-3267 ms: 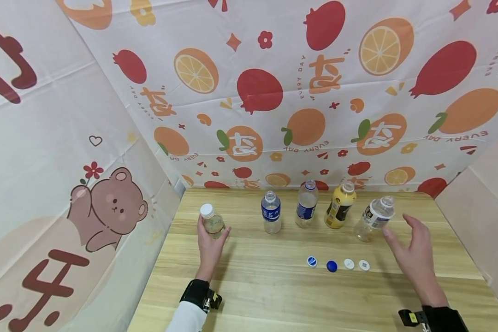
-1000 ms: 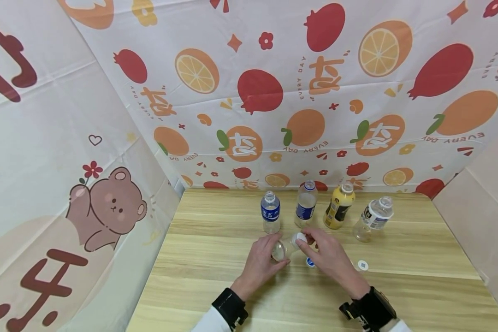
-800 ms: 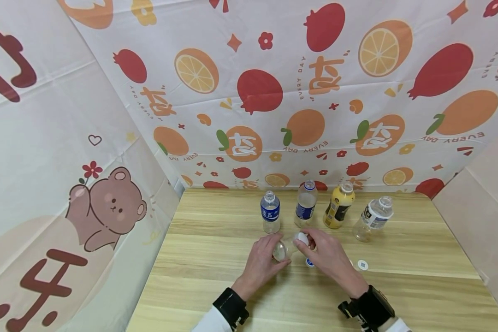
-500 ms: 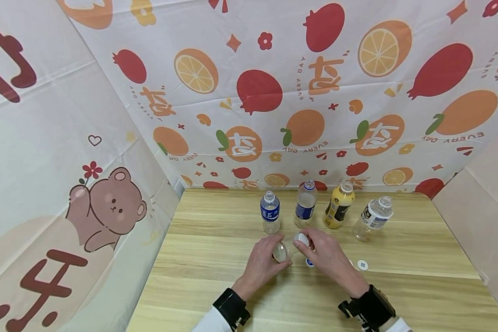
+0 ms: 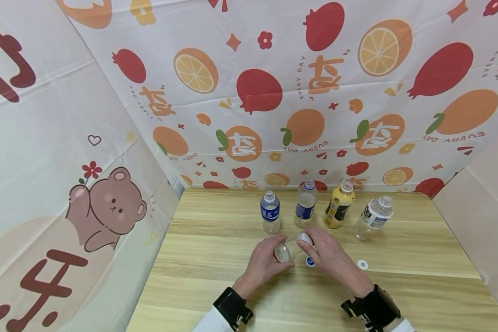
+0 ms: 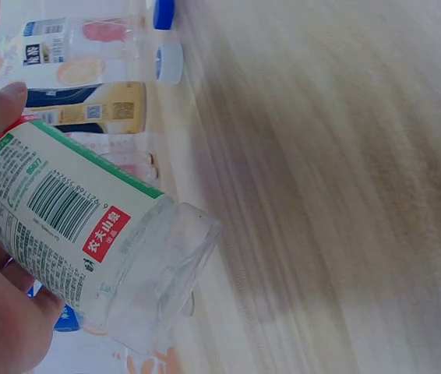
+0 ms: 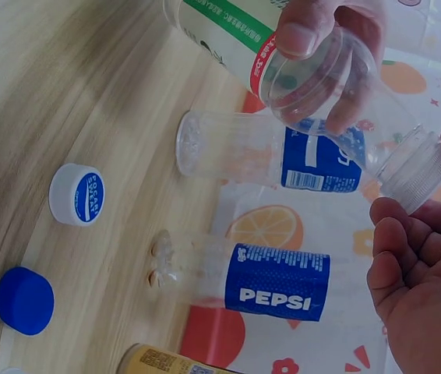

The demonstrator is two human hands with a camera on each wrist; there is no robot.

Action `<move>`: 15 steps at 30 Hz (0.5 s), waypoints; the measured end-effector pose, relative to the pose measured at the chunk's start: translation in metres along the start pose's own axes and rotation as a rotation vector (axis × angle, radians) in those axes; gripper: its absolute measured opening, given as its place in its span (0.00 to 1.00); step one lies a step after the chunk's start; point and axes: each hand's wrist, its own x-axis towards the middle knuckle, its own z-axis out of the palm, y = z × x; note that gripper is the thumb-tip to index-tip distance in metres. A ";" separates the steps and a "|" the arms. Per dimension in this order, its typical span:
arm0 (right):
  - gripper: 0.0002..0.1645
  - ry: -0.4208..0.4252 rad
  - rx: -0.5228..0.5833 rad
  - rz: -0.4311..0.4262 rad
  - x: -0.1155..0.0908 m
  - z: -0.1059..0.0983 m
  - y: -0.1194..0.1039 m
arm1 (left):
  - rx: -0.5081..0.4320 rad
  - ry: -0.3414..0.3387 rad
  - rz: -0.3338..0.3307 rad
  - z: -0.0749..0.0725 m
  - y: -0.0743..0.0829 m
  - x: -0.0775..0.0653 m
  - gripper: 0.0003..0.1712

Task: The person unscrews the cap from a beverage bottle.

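Observation:
Tilted over the middle of the table, a clear plastic bottle (image 5: 284,252) with a white-and-green label (image 6: 65,206) is held round its body by my left hand (image 5: 262,262). My right hand (image 5: 334,258) pinches the translucent white cap (image 7: 415,173) on the bottle's neck between thumb and fingers. Whether the cap is turning cannot be told. Beneath the hands, a blue-and-white Pocari Sweat cap (image 7: 78,195) and a plain blue cap (image 7: 24,300) lie on the table; the right hand hides the blue one in the head view.
Behind the hands stand uncapped bottles: a Pocari Sweat bottle (image 5: 270,213), a Pepsi bottle (image 5: 305,205), a yellow bottle (image 5: 339,206) and a clear bottle with a black-and-white label (image 5: 373,219). A white cap (image 5: 363,264) lies right of my right hand. A patterned cloth (image 5: 259,92) backs the table.
Since the oldest frame, my left hand has brought the bottle from the table's left to its middle, and my right hand has come left onto its cap. Lately both hands shifted slightly right.

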 end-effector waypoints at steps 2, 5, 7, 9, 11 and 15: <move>0.13 0.005 -0.007 -0.020 0.000 -0.001 0.000 | -0.016 -0.015 -0.010 -0.001 0.001 0.000 0.42; 0.13 0.003 -0.017 -0.056 0.000 -0.003 0.001 | -0.044 -0.040 -0.022 -0.002 0.002 0.000 0.42; 0.13 -0.002 -0.021 -0.083 0.000 -0.004 0.002 | -0.065 -0.057 -0.033 -0.003 0.002 0.000 0.42; 0.15 -0.012 -0.027 -0.105 0.000 -0.006 0.002 | -0.084 -0.070 -0.038 -0.003 0.002 -0.001 0.43; 0.16 -0.025 -0.030 -0.124 -0.001 -0.007 0.003 | -0.102 -0.078 -0.042 -0.002 0.001 -0.001 0.43; 0.17 -0.043 -0.027 -0.155 -0.002 -0.010 0.006 | -0.124 -0.087 -0.045 -0.002 0.000 -0.001 0.43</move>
